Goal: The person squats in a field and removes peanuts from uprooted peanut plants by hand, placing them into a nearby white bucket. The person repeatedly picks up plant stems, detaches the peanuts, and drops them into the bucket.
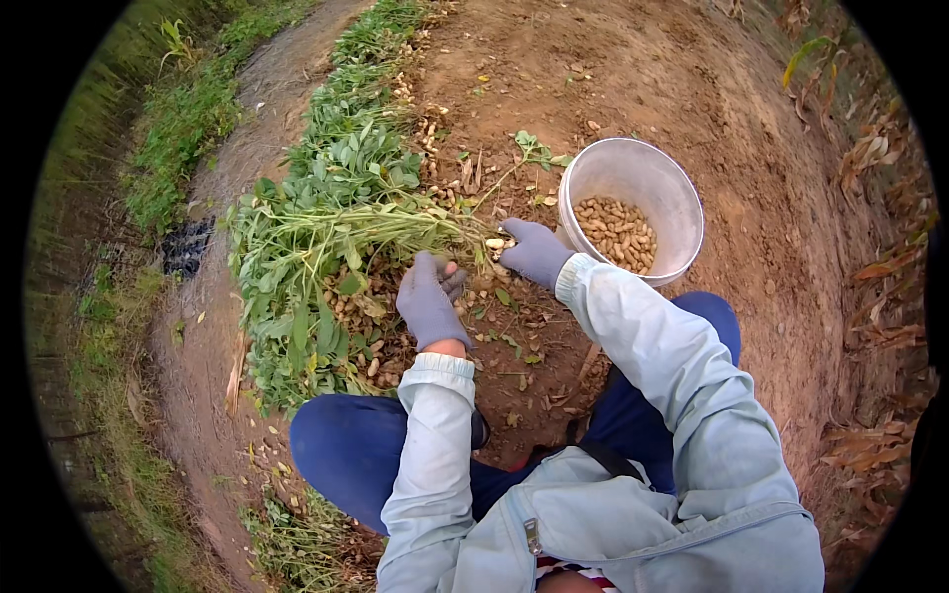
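Note:
Both my hands wear grey-purple gloves. At the root end of an uprooted peanut plant (385, 226), my right hand (535, 253) has its fingers closed about some pale peanut pods (495, 243). The plant lies sideways, its stems running left into leafy tops. My left hand (434, 300) is just below the stems with its fingers curled and a bare fingertip showing; whether it grips anything is hidden. Right of my right hand is a white plastic bucket (678, 193), with loose unshelled peanuts (615, 231) covering its bottom.
A row of pulled peanut plants (348, 148) with pods along its right side stretches away ahead. More plants (304, 541) lie behind my left knee (348, 445). Dry corn leaves (878, 437) edge the bare soil (771, 222) at right. Weeds (178, 148) grow at far left.

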`<state>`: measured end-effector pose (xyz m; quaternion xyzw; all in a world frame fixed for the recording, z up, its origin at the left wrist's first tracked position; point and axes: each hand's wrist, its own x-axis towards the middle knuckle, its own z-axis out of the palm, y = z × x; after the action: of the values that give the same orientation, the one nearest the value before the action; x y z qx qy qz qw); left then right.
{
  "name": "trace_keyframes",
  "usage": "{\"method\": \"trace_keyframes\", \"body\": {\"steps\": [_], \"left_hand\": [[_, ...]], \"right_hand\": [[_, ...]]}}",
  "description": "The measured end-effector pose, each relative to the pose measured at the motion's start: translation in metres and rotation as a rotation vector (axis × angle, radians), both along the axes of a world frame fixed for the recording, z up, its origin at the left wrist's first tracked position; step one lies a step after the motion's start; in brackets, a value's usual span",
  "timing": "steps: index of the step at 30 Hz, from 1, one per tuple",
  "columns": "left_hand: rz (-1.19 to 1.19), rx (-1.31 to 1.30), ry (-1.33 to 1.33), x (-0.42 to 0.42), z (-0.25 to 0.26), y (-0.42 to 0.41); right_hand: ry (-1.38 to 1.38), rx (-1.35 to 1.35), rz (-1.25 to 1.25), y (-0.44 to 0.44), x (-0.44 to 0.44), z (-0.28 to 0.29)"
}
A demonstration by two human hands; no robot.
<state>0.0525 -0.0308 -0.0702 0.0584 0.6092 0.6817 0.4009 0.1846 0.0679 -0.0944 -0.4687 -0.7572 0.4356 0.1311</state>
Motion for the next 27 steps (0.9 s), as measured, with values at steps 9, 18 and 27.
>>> {"method": "trace_keyframes", "body": {"steps": [9, 18, 27], "left_hand": [[-0.090, -0.175, 0.040, -0.026, -0.018, -0.004], [-0.442, 0.237, -0.320, -0.058, -0.028, -0.004], [0.259, 0.074, -0.403, -0.056, -0.041, -0.014]], "right_hand": [[0.757, -0.461, -0.208, 0.011, 0.015, 0.019], [0.956, -0.691, -0.171, 0.023, 0.023, 0.026], [1.218, -1.735, 0.528, 0.094, 0.034, -0.030]]}}
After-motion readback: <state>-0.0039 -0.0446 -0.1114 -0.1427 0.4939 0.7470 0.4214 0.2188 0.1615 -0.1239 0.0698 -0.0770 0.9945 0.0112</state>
